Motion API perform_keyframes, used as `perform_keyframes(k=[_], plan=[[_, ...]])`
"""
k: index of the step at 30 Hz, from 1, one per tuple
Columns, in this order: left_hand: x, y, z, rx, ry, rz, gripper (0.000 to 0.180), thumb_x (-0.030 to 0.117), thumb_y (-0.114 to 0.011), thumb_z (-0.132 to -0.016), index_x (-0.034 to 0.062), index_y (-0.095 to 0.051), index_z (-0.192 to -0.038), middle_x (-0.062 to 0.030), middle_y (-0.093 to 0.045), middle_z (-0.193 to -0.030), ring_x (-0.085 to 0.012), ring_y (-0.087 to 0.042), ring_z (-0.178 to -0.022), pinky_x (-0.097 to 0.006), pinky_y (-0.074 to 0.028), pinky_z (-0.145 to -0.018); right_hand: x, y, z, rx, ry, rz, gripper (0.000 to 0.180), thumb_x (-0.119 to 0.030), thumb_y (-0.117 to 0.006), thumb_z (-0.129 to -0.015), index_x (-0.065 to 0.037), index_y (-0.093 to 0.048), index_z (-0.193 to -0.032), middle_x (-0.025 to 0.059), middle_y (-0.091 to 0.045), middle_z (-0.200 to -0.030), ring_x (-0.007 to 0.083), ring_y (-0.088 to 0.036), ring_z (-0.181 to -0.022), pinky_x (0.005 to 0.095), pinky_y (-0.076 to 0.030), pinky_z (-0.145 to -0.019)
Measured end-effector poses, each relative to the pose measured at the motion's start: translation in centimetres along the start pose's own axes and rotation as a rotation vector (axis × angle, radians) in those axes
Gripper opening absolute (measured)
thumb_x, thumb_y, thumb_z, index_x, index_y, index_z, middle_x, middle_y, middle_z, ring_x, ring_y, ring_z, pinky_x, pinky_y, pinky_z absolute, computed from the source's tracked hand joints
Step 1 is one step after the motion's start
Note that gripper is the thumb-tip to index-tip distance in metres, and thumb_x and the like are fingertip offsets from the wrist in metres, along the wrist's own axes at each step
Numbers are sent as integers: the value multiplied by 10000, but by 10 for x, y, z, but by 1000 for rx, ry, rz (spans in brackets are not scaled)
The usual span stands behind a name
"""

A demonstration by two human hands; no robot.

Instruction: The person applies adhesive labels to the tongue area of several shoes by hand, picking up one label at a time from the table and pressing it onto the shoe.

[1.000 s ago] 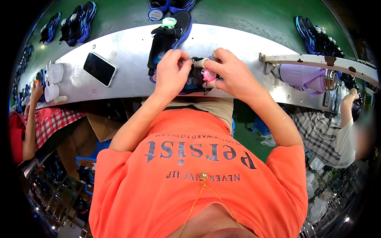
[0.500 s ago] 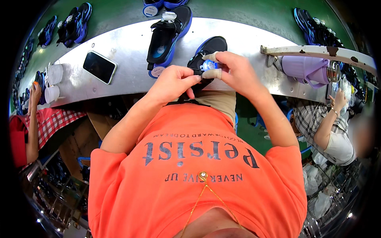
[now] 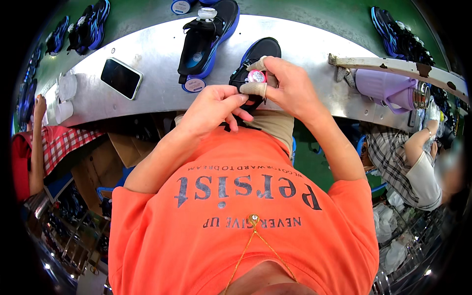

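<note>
A black sneaker (image 3: pixel 265 47) with a blue-edged sole is at the metal table's near edge, toe pointing away from me. My right hand (image 3: pixel 290 88), with beige finger covers on thumb and forefinger, grips the round shoe dial (image 3: pixel 256 76) on its upper. This dial glows pink-red. My left hand (image 3: pixel 216 108) is at the shoe's left side, thumb and forefinger pinched together and the other fingers loosely bent; what lies between them is hidden. To the left a second black and blue sneaker (image 3: pixel 223 29) has a clear dial on top and a round tag (image 3: pixel 194 85) at its heel.
A phone (image 3: pixel 121 77) lies on the metal table (image 3: pixel 162 59) at left, near white round containers (image 3: pixel 65 101). At right are a lilac tumbler (image 3: pixel 386 88) and a chipped white metal bar (image 3: pixel 393 64). More sneakers (image 3: pixel 93 24) line the green surface beyond. Co-workers sit on both sides.
The dial's light has turned from blue to pink-red. My left fingers have loosened and spread somewhat, while the right hand keeps its grip. The view has shifted slightly.
</note>
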State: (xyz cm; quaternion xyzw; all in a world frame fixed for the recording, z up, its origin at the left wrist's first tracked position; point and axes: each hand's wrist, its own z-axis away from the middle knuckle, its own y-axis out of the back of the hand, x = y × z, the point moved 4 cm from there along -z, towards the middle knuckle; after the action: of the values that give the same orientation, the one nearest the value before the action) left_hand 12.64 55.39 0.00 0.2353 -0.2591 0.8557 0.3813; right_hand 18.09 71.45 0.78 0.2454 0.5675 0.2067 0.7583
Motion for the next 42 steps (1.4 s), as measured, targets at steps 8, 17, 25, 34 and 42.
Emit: perform_keyframes(k=[8, 17, 25, 34, 42], plan=[[-7, -11, 4, 10, 96, 89, 251, 172, -536, -940, -45, -610, -1043, -97, -657, -934, -136, -649, -757, -223, -516, -586, 0, 0, -1, -23, 72, 12, 365, -181, -733, -745, -112, -647, -1093, 37, -513, -782, 147, -471, -676, 266, -419, -603], [-6, -23, 2, 94, 63, 71, 237, 171, -546, -934, -39, -609, -1025, -120, -656, -886, -124, -614, -637, -223, -488, -566, 2, 6, 3, -24, 164, -33, 316, -241, -690, -750, -103, -634, -1029, 107, -578, -814, 297, -587, -767, 370, -474, -671], [-12, -32, -1, 60, 102, 229, 247, 155, -528, -946, -49, -585, -1074, -137, -659, -953, -141, -638, -690, -242, -527, -620, 11, 10, 7, -29, 123, -71, 373, -252, -730, -716, -132, -655, -1061, 95, -557, -788, 260, -575, -756, 334, -474, -670], [-18, -41, -3, 92, 27, 219, 254, 173, -505, -950, -53, -590, -1028, -145, -657, -907, -151, -651, -680, -233, -516, -617, 11, 17, 10, -77, 108, -253, 315, -191, -714, -744, -128, -662, -1048, 78, -519, -730, 242, -536, -666, 334, -457, -614], [-20, -41, -2, 69, 34, 247, 241, 171, -502, -951, -48, -585, -1010, -155, -659, -929, -157, -656, -705, -234, -517, -634, 11, 10, 13, -54, 144, -145, 327, -167, -689, -766, -141, -657, -1090, 79, -553, -798, 241, -558, -754, 315, -465, -668]])
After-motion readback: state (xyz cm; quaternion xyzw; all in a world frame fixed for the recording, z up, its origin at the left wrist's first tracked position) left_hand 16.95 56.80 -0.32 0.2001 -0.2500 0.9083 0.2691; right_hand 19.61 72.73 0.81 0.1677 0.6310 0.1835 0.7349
